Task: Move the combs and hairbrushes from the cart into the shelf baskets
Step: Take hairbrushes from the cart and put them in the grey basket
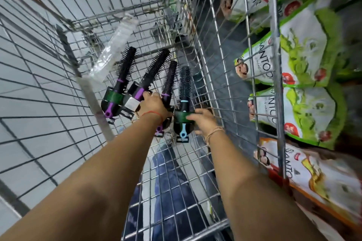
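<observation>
Packets (305, 58) in white and green fill the shelf on the right, behind a wire grid; partial lettering reads "SANTOOR" on several, and one lower packet (313, 180) is white and orange with the same partial name. No writing can be read on the brushes.

Both bare forearms reach forward and down into a wire shopping cart (197, 172) with a red rim at the top. The left hand (151, 104), a red thread at its wrist, curls around the handles of round hairbrushes in the middle of the cart floor; it grips the second purple-handled brush (150, 76) and covers part of the third purple brush (169, 82). A first purple-handled brush (121, 82), with a green and black card sleeve around its handle, lies just left of that hand; whether the fingers touch it cannot be told. The right hand (202, 121), with thin bands at its wrist, is closed on the green card sleeve of a blue-handled round brush (184, 100), which lies nearest the cart's right wall.

An empty clear plastic wrapper (115, 45) lies on the cart floor beyond the brushes. Grey floor tiles and a leg in blue jeans (170, 178) show through the mesh below.
</observation>
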The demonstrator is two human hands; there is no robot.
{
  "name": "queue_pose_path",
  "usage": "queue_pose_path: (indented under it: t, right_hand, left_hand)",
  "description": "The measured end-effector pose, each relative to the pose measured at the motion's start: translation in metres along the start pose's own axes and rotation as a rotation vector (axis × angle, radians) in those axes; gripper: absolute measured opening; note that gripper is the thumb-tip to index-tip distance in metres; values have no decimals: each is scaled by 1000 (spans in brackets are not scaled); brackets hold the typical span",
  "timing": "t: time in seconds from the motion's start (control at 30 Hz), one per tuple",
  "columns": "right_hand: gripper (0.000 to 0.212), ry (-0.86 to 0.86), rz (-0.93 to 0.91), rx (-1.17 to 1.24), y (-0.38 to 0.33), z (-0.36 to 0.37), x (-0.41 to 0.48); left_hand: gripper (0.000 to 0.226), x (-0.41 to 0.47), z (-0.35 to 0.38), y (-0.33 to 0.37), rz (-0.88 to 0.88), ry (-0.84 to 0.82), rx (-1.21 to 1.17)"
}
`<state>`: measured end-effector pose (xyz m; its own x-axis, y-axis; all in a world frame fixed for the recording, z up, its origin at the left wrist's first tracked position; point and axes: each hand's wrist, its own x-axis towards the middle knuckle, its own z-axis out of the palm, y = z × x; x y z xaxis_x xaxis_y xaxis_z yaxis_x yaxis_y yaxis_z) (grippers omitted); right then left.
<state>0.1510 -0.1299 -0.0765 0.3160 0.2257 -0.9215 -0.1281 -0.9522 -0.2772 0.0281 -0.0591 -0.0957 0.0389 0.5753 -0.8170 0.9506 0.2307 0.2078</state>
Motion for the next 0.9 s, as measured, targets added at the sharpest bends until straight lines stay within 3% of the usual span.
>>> queue_pose_path:
  t: [0.1, 0.2, 0.27, 0.37, 0.43, 0.47, 0.57, 0.7, 0.83, 0.9]
  right_hand:
    - [44, 77, -64, -108, 0, 8, 7]
    - [37, 116, -96, -170, -1, 9, 10]
    - [40, 100, -85, -210, -2, 5, 9]
    - [46, 86, -75, -223, -3, 3, 8]
    - [43, 74, -73, -205, -4, 4, 8]
    - [41, 66, -66, -202, -3, 6, 8]
    - [34, 54, -49, -220, -5, 6, 5]
    - [31, 41, -46, -195, -10, 5, 0]
    - [22, -5, -72, -143, -14, -1, -6]
    - [43, -52, -63, -68, -14, -4, -7]
  left_hand:
    - [60, 10, -4, -5, -87, -120, -391]
    - [3, 10, -19, -19, -65, -369, -816]
    - [24, 8, -29, -32, -73, -542, -1088]
    - [8, 6, -44, -47, -126, -696, -1391]
    - [22, 7, -45, -48, -191, -720, -1536]
    - [11, 7, -45, -48, -213, -723, -1578]
    - [51, 10, -42, -47, -199, -797, -1629]
    - [46, 7, -46, -49, -44, -864, -1544]
    - [43, 9, -49, -53, 77, -665, -1548]
    - [26, 12, -53, -55, 84, -519, -1530]
